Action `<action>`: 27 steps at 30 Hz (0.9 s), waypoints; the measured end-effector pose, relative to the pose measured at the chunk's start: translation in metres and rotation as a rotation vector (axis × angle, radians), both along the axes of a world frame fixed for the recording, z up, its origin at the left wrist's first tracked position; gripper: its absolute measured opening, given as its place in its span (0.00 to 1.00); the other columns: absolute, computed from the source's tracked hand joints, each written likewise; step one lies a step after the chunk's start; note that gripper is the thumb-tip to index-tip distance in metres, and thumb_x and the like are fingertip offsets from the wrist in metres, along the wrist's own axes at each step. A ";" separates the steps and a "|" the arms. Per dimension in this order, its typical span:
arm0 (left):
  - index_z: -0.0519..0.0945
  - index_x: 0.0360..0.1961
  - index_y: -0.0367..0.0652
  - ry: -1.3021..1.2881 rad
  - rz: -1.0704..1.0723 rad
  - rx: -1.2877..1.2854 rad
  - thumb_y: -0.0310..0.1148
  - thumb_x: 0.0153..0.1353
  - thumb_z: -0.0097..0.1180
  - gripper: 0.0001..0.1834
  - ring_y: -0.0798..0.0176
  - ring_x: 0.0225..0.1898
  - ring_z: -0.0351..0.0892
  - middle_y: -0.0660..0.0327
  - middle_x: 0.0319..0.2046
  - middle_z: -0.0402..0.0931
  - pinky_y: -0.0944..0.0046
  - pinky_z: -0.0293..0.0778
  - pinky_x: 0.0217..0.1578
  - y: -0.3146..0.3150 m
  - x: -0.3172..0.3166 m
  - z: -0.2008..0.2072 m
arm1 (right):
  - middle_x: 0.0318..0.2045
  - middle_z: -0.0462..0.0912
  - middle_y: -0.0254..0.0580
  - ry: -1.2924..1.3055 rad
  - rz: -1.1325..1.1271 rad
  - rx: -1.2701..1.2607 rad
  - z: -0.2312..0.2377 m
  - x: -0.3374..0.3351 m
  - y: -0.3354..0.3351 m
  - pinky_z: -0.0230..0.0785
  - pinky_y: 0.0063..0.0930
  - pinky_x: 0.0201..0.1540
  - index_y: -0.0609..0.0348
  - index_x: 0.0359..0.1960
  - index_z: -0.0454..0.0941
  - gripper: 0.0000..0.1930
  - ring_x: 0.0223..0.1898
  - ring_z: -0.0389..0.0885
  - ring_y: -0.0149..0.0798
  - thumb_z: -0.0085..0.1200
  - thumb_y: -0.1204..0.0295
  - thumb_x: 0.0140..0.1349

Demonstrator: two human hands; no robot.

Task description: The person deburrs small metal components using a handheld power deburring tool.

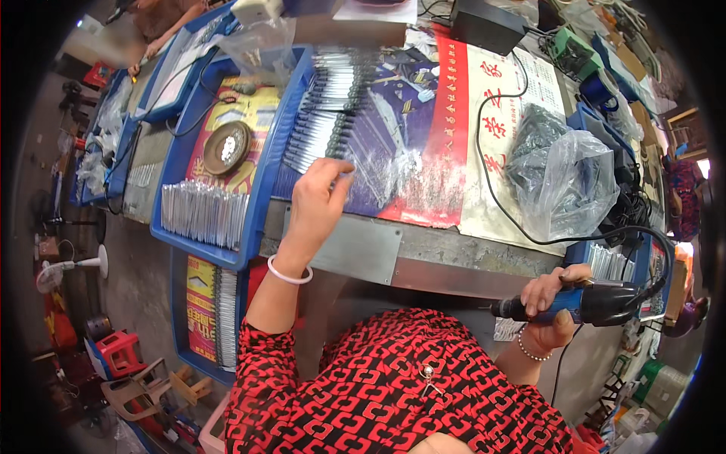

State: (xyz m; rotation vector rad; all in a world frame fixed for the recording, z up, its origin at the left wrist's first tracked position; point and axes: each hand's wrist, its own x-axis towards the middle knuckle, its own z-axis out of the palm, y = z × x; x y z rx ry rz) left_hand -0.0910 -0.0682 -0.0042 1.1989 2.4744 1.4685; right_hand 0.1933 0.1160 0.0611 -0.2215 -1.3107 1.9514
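My left hand [318, 198] is above the table's near edge, thumb and fingers pinched together. Whatever they hold, if anything, is too small to make out. Just beyond it lie two rows of slim silver-white pieces with dark ends, a nearer row [319, 136] and a farther row [333, 79]. My right hand [550, 306] grips a blue and black electric screwdriver [597, 304] in front of the table at the right. The tool lies roughly level, its dark tip pointing left and its black cord rising from the rear.
Left of the rows, a blue tray [261, 204] carries a round brown bowl [227, 148] of small pale parts and a stack of thin silver strips [203, 214]. A clear plastic bag [567, 185] lies at the table's right. A black cable [484, 163] crosses the printed sheets. Another person [162, 23] is at far left.
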 end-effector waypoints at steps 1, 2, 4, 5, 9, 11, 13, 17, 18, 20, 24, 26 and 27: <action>0.77 0.34 0.36 0.069 0.022 0.009 0.22 0.52 0.54 0.07 0.51 0.32 0.76 0.52 0.30 0.75 0.60 0.71 0.34 0.004 -0.010 -0.008 | 0.19 0.69 0.37 0.007 -0.010 -0.004 -0.004 0.002 0.001 0.66 0.26 0.24 0.62 0.43 0.59 0.28 0.17 0.70 0.33 0.63 0.64 0.48; 0.78 0.33 0.37 0.029 0.046 -0.013 0.23 0.51 0.54 0.07 0.50 0.33 0.76 0.52 0.31 0.75 0.59 0.71 0.35 0.011 -0.019 -0.008 | 0.19 0.69 0.37 -0.017 -0.017 -0.017 -0.006 0.005 0.003 0.66 0.26 0.23 0.62 0.43 0.59 0.28 0.17 0.70 0.33 0.63 0.64 0.48; 0.78 0.34 0.38 0.087 0.046 -0.043 0.23 0.51 0.55 0.08 0.50 0.35 0.75 0.52 0.32 0.75 0.59 0.70 0.36 0.031 -0.042 -0.014 | 0.19 0.70 0.38 -0.036 -0.031 -0.033 -0.011 0.007 0.007 0.66 0.26 0.23 0.63 0.43 0.59 0.28 0.17 0.70 0.33 0.64 0.65 0.48; 0.79 0.34 0.38 0.142 0.063 -0.072 0.24 0.51 0.55 0.08 0.50 0.36 0.75 0.52 0.33 0.74 0.58 0.70 0.38 0.038 -0.054 -0.016 | 0.20 0.69 0.37 -0.047 -0.002 -0.034 -0.011 0.005 0.008 0.66 0.26 0.24 0.61 0.44 0.60 0.27 0.17 0.70 0.32 0.63 0.65 0.49; 0.79 0.35 0.41 0.200 0.031 -0.137 0.25 0.49 0.57 0.09 0.50 0.40 0.73 0.53 0.34 0.73 0.57 0.69 0.41 0.065 -0.096 -0.028 | 0.20 0.69 0.36 -0.050 0.056 0.023 -0.010 -0.001 0.008 0.67 0.26 0.25 0.59 0.44 0.60 0.27 0.18 0.71 0.32 0.64 0.65 0.49; 0.80 0.35 0.44 0.242 0.045 -0.285 0.26 0.48 0.59 0.10 0.51 0.41 0.72 0.55 0.33 0.71 0.57 0.69 0.42 0.078 -0.102 -0.029 | 0.20 0.70 0.37 -0.028 0.048 0.042 -0.010 -0.002 0.007 0.67 0.26 0.24 0.60 0.44 0.60 0.27 0.18 0.71 0.32 0.64 0.66 0.48; 0.80 0.34 0.43 0.293 0.057 -0.301 0.25 0.47 0.60 0.10 0.52 0.38 0.72 0.56 0.31 0.70 0.59 0.68 0.41 0.083 -0.106 -0.033 | 0.18 0.71 0.40 -0.003 0.071 0.069 -0.009 -0.003 0.006 0.69 0.26 0.23 0.66 0.41 0.63 0.27 0.18 0.72 0.34 0.66 0.69 0.45; 0.78 0.30 0.43 0.370 0.045 -0.373 0.26 0.46 0.61 0.08 0.52 0.40 0.71 0.56 0.33 0.70 0.56 0.70 0.40 0.085 -0.113 -0.036 | 0.18 0.72 0.41 -0.025 0.106 -0.046 -0.009 -0.001 0.005 0.70 0.26 0.25 0.67 0.41 0.64 0.25 0.19 0.73 0.34 0.65 0.74 0.43; 0.77 0.30 0.43 0.421 0.019 -0.381 0.25 0.47 0.60 0.08 0.52 0.40 0.71 0.56 0.32 0.70 0.56 0.70 0.40 0.085 -0.115 -0.036 | 0.18 0.72 0.41 -0.026 0.104 -0.047 -0.009 -0.001 0.004 0.70 0.26 0.25 0.67 0.41 0.64 0.25 0.19 0.73 0.34 0.65 0.74 0.43; 0.76 0.31 0.42 0.472 -0.011 -0.390 0.25 0.47 0.59 0.08 0.52 0.40 0.71 0.56 0.32 0.70 0.56 0.69 0.40 0.085 -0.114 -0.030 | 0.18 0.73 0.41 -0.052 0.130 -0.073 -0.006 -0.004 0.003 0.70 0.26 0.25 0.67 0.41 0.64 0.25 0.20 0.73 0.34 0.64 0.76 0.42; 0.74 0.34 0.39 0.590 0.104 -0.236 0.24 0.51 0.57 0.08 0.51 0.39 0.73 0.55 0.33 0.73 0.56 0.68 0.40 0.074 -0.117 -0.011 | 0.19 0.73 0.42 -0.048 0.167 -0.050 -0.007 -0.007 -0.001 0.70 0.25 0.25 0.67 0.40 0.65 0.25 0.20 0.74 0.34 0.65 0.76 0.41; 0.74 0.35 0.38 0.582 0.152 -0.099 0.24 0.53 0.56 0.08 0.52 0.37 0.74 0.54 0.34 0.74 0.57 0.68 0.40 0.070 -0.110 0.011 | 0.19 0.74 0.42 -0.037 0.182 -0.068 -0.006 -0.009 -0.002 0.70 0.25 0.25 0.67 0.40 0.65 0.25 0.20 0.74 0.34 0.65 0.77 0.40; 0.73 0.35 0.37 0.555 0.203 0.034 0.25 0.54 0.55 0.07 0.54 0.37 0.74 0.55 0.33 0.74 0.57 0.68 0.39 0.069 -0.101 0.026 | 0.19 0.74 0.42 -0.042 0.181 -0.068 -0.006 -0.011 -0.002 0.70 0.25 0.25 0.67 0.40 0.65 0.25 0.20 0.74 0.34 0.65 0.77 0.40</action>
